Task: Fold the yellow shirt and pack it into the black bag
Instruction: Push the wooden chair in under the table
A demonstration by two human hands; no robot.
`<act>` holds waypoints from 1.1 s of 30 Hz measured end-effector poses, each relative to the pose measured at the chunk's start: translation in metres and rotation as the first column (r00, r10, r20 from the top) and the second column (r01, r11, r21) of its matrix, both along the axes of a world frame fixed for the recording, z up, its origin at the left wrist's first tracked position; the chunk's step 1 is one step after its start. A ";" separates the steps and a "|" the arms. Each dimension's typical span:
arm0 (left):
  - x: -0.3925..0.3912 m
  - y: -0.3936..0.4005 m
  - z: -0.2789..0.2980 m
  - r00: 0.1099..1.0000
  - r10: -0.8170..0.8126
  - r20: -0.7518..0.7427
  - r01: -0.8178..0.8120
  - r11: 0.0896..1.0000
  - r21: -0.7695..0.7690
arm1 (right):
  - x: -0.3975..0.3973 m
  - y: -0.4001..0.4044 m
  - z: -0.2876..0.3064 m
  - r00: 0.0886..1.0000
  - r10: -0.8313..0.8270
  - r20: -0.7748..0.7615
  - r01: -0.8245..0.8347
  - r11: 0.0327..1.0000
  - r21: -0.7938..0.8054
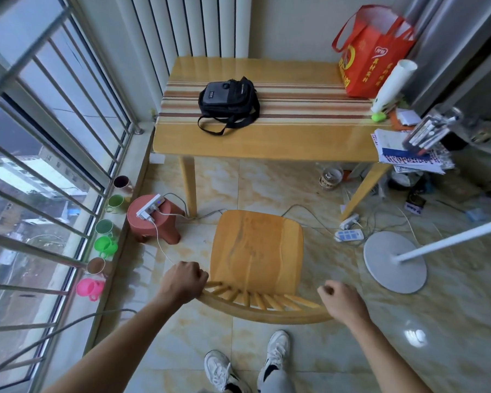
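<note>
A black bag [228, 101] lies flat on a wooden table [267, 143], on the left part of a striped runner [309, 106] that crosses the tabletop from left edge to right edge. Its long axis runs roughly toward the table's front edge, and its strap [224, 124] loops out on that side. A small label on the bag's grey front panel is too small to read. At the table's back right corner stands an open red tote [372, 56] printed with yellow characters; what it holds cannot be seen. Papers [403, 154] overhang the front right corner. In front of the table, the left hand [183, 282] grips the curved top rail of a wooden chair [257, 251], fingers curled around its left end. The right hand [342, 303] hovers at the rail's right end, fingers curled; whether it holds the rail cannot be told. No yellow shirt is in view.
</note>
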State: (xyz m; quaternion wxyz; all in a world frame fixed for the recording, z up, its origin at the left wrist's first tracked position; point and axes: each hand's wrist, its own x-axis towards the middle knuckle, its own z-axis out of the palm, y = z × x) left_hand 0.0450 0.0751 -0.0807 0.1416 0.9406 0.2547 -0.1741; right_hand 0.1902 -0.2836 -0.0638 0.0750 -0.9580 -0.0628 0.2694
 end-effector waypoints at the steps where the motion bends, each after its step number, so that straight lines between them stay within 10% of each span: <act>1: 0.005 0.002 0.001 0.998 0.038 -0.056 -0.038 0.999 -0.010 | 0.007 0.002 0.003 0.992 -0.096 -0.084 0.095 0.995 -0.021; 6: 0.023 0.005 0.007 0.894 0.050 -0.444 -0.067 0.997 -0.023 | 0.022 0.025 0.003 0.842 -0.102 -0.529 -0.055 0.960 -0.273; 10: 0.030 0.001 0.003 0.854 0.032 -0.519 -0.013 0.999 0.041 | 0.018 0.036 -0.006 0.928 0.046 -0.369 -0.182 0.921 -0.345; 22: 0.007 -0.004 0.002 0.969 0.109 -0.224 -0.091 0.992 0.089 | 0.015 0.031 -0.010 0.979 0.021 -0.204 -0.090 0.937 -0.337; 33: -0.013 0.019 -0.011 0.935 -0.348 -0.062 0.351 0.936 0.031 | -0.005 0.035 -0.001 0.920 0.328 -0.213 -0.374 0.898 -0.231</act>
